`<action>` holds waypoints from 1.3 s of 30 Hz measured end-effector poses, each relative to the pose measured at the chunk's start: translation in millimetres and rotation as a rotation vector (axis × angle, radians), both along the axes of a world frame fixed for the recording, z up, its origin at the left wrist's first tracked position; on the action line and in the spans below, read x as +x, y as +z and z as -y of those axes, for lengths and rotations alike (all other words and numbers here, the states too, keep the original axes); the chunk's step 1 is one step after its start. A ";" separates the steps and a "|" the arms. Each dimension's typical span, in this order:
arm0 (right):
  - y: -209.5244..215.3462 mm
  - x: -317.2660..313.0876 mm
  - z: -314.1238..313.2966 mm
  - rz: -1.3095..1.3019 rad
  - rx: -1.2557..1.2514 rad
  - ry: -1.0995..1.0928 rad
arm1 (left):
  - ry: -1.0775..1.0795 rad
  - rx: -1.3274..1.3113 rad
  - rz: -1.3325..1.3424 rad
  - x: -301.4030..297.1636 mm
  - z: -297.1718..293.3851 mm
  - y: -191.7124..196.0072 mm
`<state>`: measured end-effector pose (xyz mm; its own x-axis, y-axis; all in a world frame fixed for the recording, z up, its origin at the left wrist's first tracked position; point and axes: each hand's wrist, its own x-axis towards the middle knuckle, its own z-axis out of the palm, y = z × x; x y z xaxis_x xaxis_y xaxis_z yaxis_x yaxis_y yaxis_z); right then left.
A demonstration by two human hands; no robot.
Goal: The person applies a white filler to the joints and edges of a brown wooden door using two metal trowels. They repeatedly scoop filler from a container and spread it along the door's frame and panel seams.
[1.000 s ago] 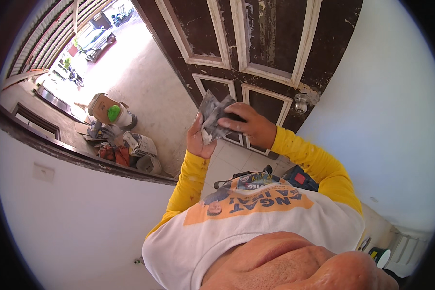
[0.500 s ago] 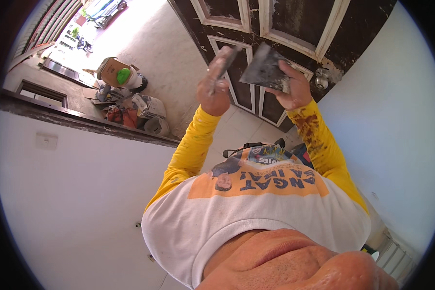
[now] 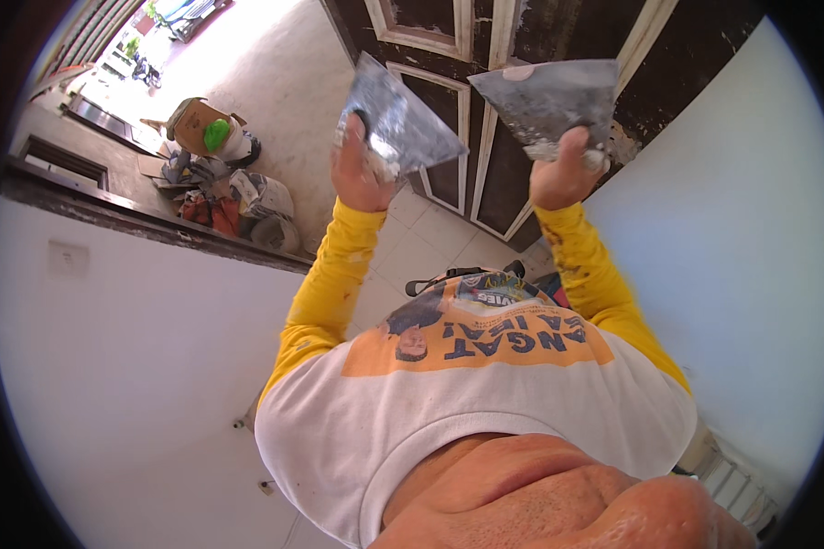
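My left hand (image 3: 361, 174) is closed around a wide flat putty knife (image 3: 401, 114), with its shiny grey blade spread out to the right of my thumb. In my right hand (image 3: 560, 179) is a second wide putty knife (image 3: 558, 96). Its smeared grey blade carries whitish filler near my thumb and along the lower left. The two blades are apart, a narrow gap between them. Behind them stands a dark brown panelled door (image 3: 494, 197) with whitish patches along its mouldings. The handles of both knives are hidden by my fingers.
Through the doorway at left lie a cardboard box (image 3: 192, 126), a green bag (image 3: 216, 134), sacks (image 3: 264, 197) and a bucket (image 3: 275, 235) on the concrete. A pale wall (image 3: 705, 183) rises at right; a white wall (image 3: 137, 329) with a switch stands at left.
My hands have moved apart, the left one leftward. Both blades have turned, so their broad faces now show. The left blade, seen edge-on before, now lies flat to view.
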<state>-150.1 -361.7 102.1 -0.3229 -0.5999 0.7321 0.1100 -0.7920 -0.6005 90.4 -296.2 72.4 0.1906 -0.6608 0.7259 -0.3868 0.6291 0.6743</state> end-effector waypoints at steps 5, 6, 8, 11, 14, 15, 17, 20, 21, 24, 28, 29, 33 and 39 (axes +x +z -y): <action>13.1 24.1 -32.8 -0.292 0.007 0.316 | -0.333 0.072 -1.011 -29.9 16.8 8.1; 12.8 13.5 -38.7 -0.557 0.080 0.379 | -0.361 0.081 -0.966 -31.4 7.7 22.9; 5.9 0.1 -31.3 -0.921 0.012 0.421 | -0.296 0.108 -0.733 -23.7 -0.6 26.9; -2.9 -6.6 -32.0 -1.229 -0.112 0.243 | -0.652 0.201 -1.243 -4.6 7.2 22.4; 9.0 15.0 -37.7 -0.915 -0.460 0.018 | -1.221 0.361 -1.644 -6.8 7.6 16.4; 13.8 24.1 -43.3 -0.845 -0.586 -0.023 | -1.406 0.419 -1.695 -10.0 7.9 4.0; 17.6 39.0 -44.4 -0.978 -0.710 -0.081 | -0.786 0.451 -1.305 -31.4 -0.5 -6.9; 13.7 55.4 44.9 -0.900 -0.433 -0.356 | -1.459 0.574 -1.610 -35.9 -20.6 8.0; 14.8 52.4 58.4 -0.663 0.233 -0.151 | -1.463 0.601 -1.641 -34.4 -23.2 5.2; 36.8 40.7 61.5 -0.060 0.579 0.720 | -1.485 0.632 -1.693 -19.4 -17.6 -3.1; 5.5 18.7 15.0 -0.743 0.706 1.051 | -1.449 0.561 -1.476 9.8 0.6 -11.7; 1.0 15.2 0.4 -0.623 0.816 1.178 | -0.668 0.545 -1.559 6.3 6.0 0.7; -11.4 20.8 -37.1 0.263 0.977 1.127 | -0.455 0.154 -0.965 21.4 4.4 3.3; 29.5 37.2 -59.1 0.547 0.879 1.394 | -0.155 -0.159 -0.050 17.7 21.0 -7.5</action>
<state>-112.9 -302.6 131.6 0.6624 -0.7473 0.0532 0.6913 0.5823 -0.4279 108.1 -317.2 64.9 0.1343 -0.5634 0.8152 -0.2456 0.7780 0.5782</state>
